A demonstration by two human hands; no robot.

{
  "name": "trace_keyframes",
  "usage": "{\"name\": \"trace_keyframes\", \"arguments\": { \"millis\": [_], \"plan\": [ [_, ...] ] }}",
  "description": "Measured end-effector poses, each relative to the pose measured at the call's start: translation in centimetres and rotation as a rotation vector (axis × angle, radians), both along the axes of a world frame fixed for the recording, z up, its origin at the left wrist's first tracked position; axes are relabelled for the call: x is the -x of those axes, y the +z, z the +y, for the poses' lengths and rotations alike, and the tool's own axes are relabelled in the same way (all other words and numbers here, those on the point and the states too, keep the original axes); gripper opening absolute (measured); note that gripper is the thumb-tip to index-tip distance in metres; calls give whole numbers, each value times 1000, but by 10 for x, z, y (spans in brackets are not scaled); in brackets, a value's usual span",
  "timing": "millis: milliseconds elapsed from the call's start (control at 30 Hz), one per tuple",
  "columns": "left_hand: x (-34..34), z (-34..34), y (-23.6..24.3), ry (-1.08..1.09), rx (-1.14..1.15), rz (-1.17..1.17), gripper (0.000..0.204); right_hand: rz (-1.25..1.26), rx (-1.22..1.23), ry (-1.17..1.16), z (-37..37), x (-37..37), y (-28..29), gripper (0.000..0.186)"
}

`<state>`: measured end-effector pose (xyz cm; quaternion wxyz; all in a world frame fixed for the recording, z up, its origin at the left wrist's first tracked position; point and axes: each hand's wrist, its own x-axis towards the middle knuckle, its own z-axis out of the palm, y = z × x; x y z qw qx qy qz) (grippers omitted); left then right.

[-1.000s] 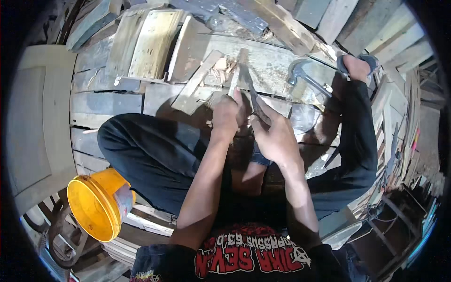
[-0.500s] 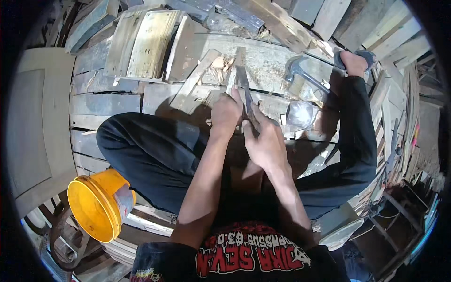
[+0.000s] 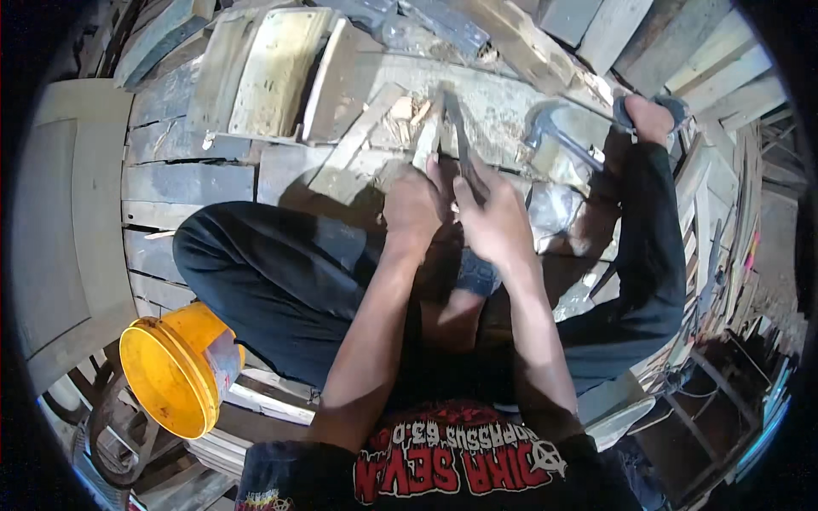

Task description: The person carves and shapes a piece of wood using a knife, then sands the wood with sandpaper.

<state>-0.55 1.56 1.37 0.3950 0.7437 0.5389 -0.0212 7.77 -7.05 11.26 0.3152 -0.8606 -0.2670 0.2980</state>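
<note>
My left hand (image 3: 413, 207) is closed round a narrow wooden strip (image 3: 427, 141), which points away from me toward the boards. In my right hand (image 3: 499, 218) is a long, dark, flat-bladed knife (image 3: 457, 126), its blade just right of the strip and slanting away from me. The handle is mostly covered by my fingers. Pale wood chips (image 3: 403, 115) lie by the strip's far end, beside another flat wooden piece (image 3: 358, 136). To the right of the knife a hammer (image 3: 558, 134) rests on the planks.
A curved wooden slatted piece (image 3: 277, 77) stands far left on the plank floor (image 3: 187, 183). Lower left is a yellow bucket (image 3: 166, 375). A clear plastic bag (image 3: 554, 207) lies right of my right hand. Loose timber (image 3: 609, 34) is piled at the far right. My legs bend round the work.
My right hand has shifted slightly right and swung the knife blade away from the strip, opening a gap between them. My left hand keeps its hold nearly in place.
</note>
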Motion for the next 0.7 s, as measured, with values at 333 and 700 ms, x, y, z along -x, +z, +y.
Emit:
{"name": "trace_keyframes", "arguments": {
  "millis": [333, 700],
  "plan": [
    [1, -3, -9, 15, 52, 143, 67, 76, -100, 0, -17, 21, 8, 48],
    [-6, -1, -2, 36, 48, 158, 71, 228, 32, -45, -17, 9, 10, 53]
  ]
}}
